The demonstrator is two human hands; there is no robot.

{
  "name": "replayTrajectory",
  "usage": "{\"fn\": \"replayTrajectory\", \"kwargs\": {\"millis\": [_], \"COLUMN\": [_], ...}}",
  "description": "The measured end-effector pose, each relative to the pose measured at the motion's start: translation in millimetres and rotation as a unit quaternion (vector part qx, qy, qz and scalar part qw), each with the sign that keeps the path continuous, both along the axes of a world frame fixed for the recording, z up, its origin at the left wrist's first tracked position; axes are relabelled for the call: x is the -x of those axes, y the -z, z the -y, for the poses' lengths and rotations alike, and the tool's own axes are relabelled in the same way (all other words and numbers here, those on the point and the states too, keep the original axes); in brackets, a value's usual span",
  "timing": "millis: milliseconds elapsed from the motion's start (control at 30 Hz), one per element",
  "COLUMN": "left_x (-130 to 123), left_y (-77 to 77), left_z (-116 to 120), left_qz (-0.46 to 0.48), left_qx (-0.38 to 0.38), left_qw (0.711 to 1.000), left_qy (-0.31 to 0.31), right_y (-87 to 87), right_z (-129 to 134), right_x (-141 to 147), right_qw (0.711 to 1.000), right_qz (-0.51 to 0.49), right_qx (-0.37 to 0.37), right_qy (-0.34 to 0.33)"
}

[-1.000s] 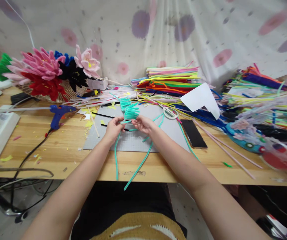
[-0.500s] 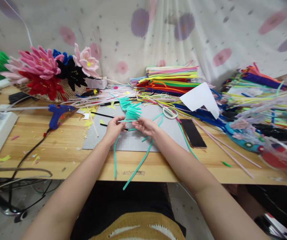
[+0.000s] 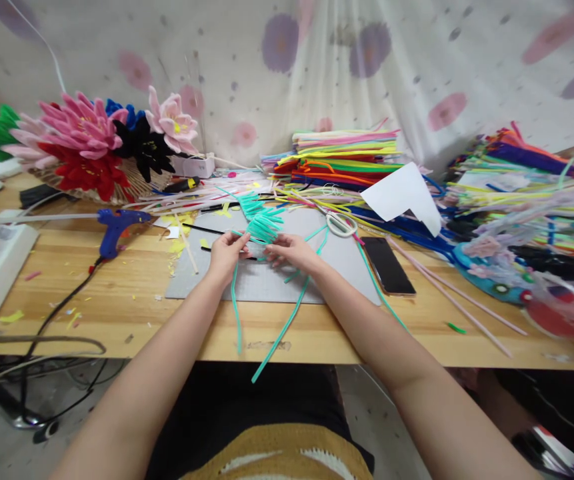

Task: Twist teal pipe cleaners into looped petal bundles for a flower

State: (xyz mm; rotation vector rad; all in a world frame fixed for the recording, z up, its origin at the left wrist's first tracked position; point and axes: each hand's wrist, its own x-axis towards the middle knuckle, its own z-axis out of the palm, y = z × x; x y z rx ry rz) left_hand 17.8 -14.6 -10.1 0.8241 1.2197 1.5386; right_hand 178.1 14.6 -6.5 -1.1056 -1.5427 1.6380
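My left hand (image 3: pixel 229 254) pinches a teal pipe cleaner (image 3: pixel 237 307), whose loose end hangs down toward the table's front edge. Close by on the right, my right hand (image 3: pixel 291 253) has its fingers curled at the same teal piece; the exact grip is partly hidden. Just beyond my fingertips lie bunches of short bent teal pipe cleaners (image 3: pixel 265 225). Another long teal pipe cleaner (image 3: pixel 281 340) slants out from under my right wrist past the table edge. Black pipe cleaners (image 3: pixel 201 228) lie beside my left hand on the grey board (image 3: pixel 197 283).
White-handled scissors (image 3: pixel 341 225) and a phone (image 3: pixel 389 267) lie right of my hands. A blue glue gun (image 3: pixel 113 230) with its cord is at left. Fuzzy flowers (image 3: pixel 84 127) stand behind it. Stacked coloured pipe cleaners (image 3: pixel 341 160) and a white paper piece (image 3: pixel 401 193) lie at the back.
My left hand has turned slightly, and the teal strand that stretched between both hands no longer shows there. The hanging teal ends have swung a little to the right.
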Motion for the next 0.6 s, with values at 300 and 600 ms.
{"fn": "replayTrajectory", "kwargs": {"millis": [300, 600], "left_x": [-2.1, -5.5], "left_y": [-6.3, 4.7], "left_z": [-3.6, -8.2], "left_qz": [-0.002, -0.016], "left_qx": [0.017, -0.015], "left_qw": [1.0, 1.0], "left_qy": [-0.008, -0.016], "right_y": [5.4, 12.8], "right_z": [-0.6, -2.4], "right_x": [8.7, 13.6], "right_qw": [0.981, 0.987], "right_qz": [0.124, 0.113], "right_qx": [-0.146, -0.107], "right_qy": [0.026, 0.046]}}
